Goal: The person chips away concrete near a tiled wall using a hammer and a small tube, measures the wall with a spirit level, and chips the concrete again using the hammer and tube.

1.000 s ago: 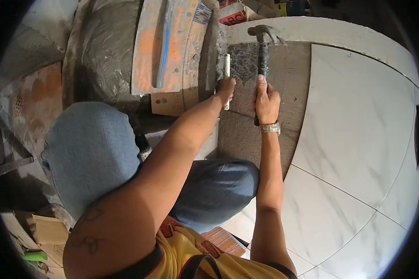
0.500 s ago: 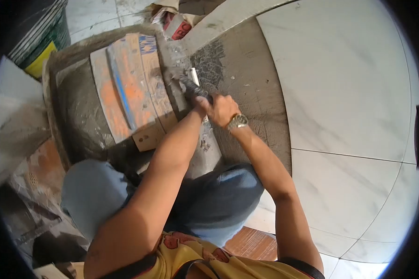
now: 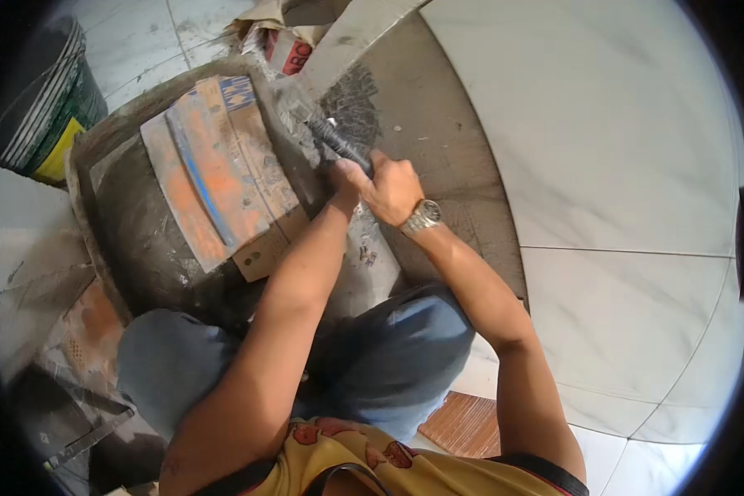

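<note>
My right hand (image 3: 395, 192), with a watch on its wrist, is closed round the dark wrapped handle of a hammer (image 3: 339, 144). The hammer points up and left, and its head is blurred against the grey edge of the mortar tub. My left hand (image 3: 347, 180) is closed right beside my right hand, below the hammer handle. What it holds is mostly hidden; a small white tip shows above the handle. Both hands are at the left edge of a rough cement strip (image 3: 438, 124), near a dark scored patch (image 3: 354, 107).
A tub (image 3: 99, 240) of wet mortar stands left, with stained cardboard (image 3: 211, 165) and a blue strip on it. A bucket (image 3: 78, 107) is at upper left. Large white marbled tiles (image 3: 595, 149) cover the right side. A torn red-marked bag (image 3: 288, 54) lies at the top.
The view has swung, bringing the bucket into sight. My right hand has brought the hammer over beside my left hand, and the hammer now tilts left. The white stick is now mostly hidden.
</note>
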Tool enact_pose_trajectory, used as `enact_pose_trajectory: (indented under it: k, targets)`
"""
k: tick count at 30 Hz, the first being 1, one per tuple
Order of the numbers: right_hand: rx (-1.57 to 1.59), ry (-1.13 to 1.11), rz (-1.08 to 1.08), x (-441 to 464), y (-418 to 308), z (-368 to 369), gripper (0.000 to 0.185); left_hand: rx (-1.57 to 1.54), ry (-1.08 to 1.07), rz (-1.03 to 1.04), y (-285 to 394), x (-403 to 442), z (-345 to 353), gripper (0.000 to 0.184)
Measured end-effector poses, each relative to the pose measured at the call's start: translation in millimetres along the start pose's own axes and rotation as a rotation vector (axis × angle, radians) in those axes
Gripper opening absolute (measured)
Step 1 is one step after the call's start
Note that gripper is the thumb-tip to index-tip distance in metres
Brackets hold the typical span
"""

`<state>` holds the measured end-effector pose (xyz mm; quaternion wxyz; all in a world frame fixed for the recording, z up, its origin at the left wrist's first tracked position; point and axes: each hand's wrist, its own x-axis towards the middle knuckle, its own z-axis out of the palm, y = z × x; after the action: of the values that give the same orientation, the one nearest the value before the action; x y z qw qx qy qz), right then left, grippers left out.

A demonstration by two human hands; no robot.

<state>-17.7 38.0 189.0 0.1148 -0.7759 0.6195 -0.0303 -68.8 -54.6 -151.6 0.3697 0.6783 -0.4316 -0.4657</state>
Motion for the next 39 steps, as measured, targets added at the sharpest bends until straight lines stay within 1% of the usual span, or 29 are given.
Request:
enact_pose_trajectory:
  k: [1, 2, 4, 5, 6, 8, 9, 10, 11, 13, 14, 17, 18, 19, 20, 21, 22, 23, 24, 25, 26, 29, 30, 32, 35, 36, 39]
  targets:
    - [0.057, 0.019, -0.026, -3, -6, -3, 0.067, 0.044, -0.035, -0.025, -1, 0, -4, 0.040]
    - [0.085, 0.094, -0.122, -2, -1, 0, 0.071, 0.085, -0.068, -0.052, 0, 1, -8, 0.039]
    - [-0.037, -0.039, -0.016, 13, 33, 21, 0.075, 0.156, -0.143, -0.100, 11, -7, -13, 0.037]
    - [-0.103, -0.098, 0.040, 21, 53, 34, 0.078, 0.104, -0.120, -0.157, 23, -15, -17, 0.038]
    - [-0.186, -0.262, 0.260, 36, 70, 45, 0.086, 0.052, -0.094, -0.212, 35, -23, -20, 0.039]
    - [-0.181, -0.188, 0.276, 30, 64, 42, 0.087, -0.234, 0.104, -0.399, 62, -39, -37, 0.048]
    - [-0.184, -0.165, 0.280, 28, 62, 40, 0.088, -0.362, 0.047, -0.458, 49, -29, -28, 0.051]
    - [-0.226, -0.121, 0.276, 27, 57, 33, 0.083, -0.486, -0.006, -0.527, 35, -19, -18, 0.055]
    - [-0.098, -0.072, 0.233, 23, 43, 19, 0.081, -0.600, -0.054, -0.601, 22, -8, -9, 0.059]
    - [0.171, 0.033, 0.159, 19, 16, -7, 0.079, -0.672, 0.054, -0.541, 23, -6, 3, 0.061]
    - [0.217, 0.143, 0.089, 20, 15, -7, 0.075, -0.424, 0.146, -0.592, 49, -19, -9, 0.062]
    - [0.276, 0.109, 0.003, 26, 39, 20, 0.073, -0.651, -0.090, -0.516, 65, -39, -56, 0.062]
    - [0.018, 0.015, 0.154, 32, 49, 32, 0.075, -0.597, 0.020, -0.506, 59, -30, -39, 0.067]
    - [-0.030, 0.003, 0.155, 36, 67, 47, 0.078, -0.568, 0.035, -0.530, 54, -22, -28, 0.062]
    - [-0.078, -0.005, 0.148, 42, 86, 62, 0.082, -0.540, 0.027, -0.569, 48, -14, -19, 0.058]
    - [-0.123, -0.016, 0.150, 44, 95, 69, 0.085, -0.493, -0.033, -0.627, 37, -6, -9, 0.054]
    - [-0.111, 0.003, 0.167, 37, 85, 58, 0.088, -0.462, -0.113, -0.683, 25, 2, 1, 0.050]
    - [-0.057, -0.002, 0.212, 32, 73, 42, 0.087, -0.448, -0.169, -0.730, 16, 6, 7, 0.047]
    - [0.006, -0.005, 0.258, 28, 61, 26, 0.086, -0.546, -0.209, -0.767, 10, 0, 0, 0.048]
    - [0.073, -0.004, 0.302, 27, 56, 17, 0.085, -0.607, -0.198, -0.773, 12, -4, -10, 0.047]
    - [0.185, 0.017, 0.278, 25, 61, 12, 0.072, -0.667, -0.187, -0.779, 14, -8, -19, 0.045]
    - [0.529, 0.074, 0.226, 5, 39, -18, 0.060, -0.741, -0.043, -0.726, 45, -36, -33, 0.035]
    - [0.591, 0.089, 0.230, 2, 48, -18, 0.068, -0.811, -0.084, -0.712, 53, -45, -42, 0.030]
    - [0.546, 0.099, 0.233, -7, 47, -28, 0.068, -0.959, -0.161, -0.674, 66, -52, -60, 0.020]
    - [0.450, 0.112, 0.212, -12, 52, -31, 0.068, -1.051, -0.189, -0.686, 70, -51, -64, 0.015]
    - [0.414, 0.115, 0.204, -14, 52, -30, 0.068, -0.999, -0.203, -0.671, 66, -48, -62, 0.022]
    - [0.203, 0.195, 0.061, -16, 43, -23, 0.063, -0.884, -0.138, -0.633, 64, -45, -49, 0.029]
